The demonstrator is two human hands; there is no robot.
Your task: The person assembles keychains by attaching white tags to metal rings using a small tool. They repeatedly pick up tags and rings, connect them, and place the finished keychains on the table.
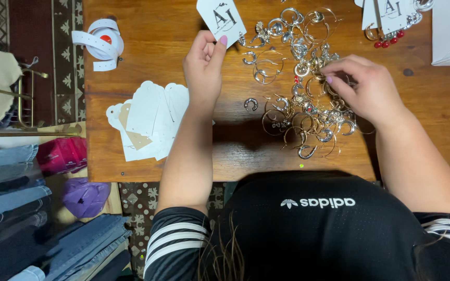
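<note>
Left fingers pinched a white card at twelve o'clock; right fingers nipped into the earring heap on the counter. Tangled hoops could have snagged and dragged neighbours off.

table: brown wooden table, kinda glossy up top
floor: patterned rug just left of the table
left of the table: folded jeans stacked, pink and purple bags beside them

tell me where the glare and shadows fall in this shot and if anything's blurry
Head view: sharp throughout; glints on the pile of earrings; a dark shadow on the wooden table under the left hand, which holds a white card; the right hand shades the pile's right side.
</note>
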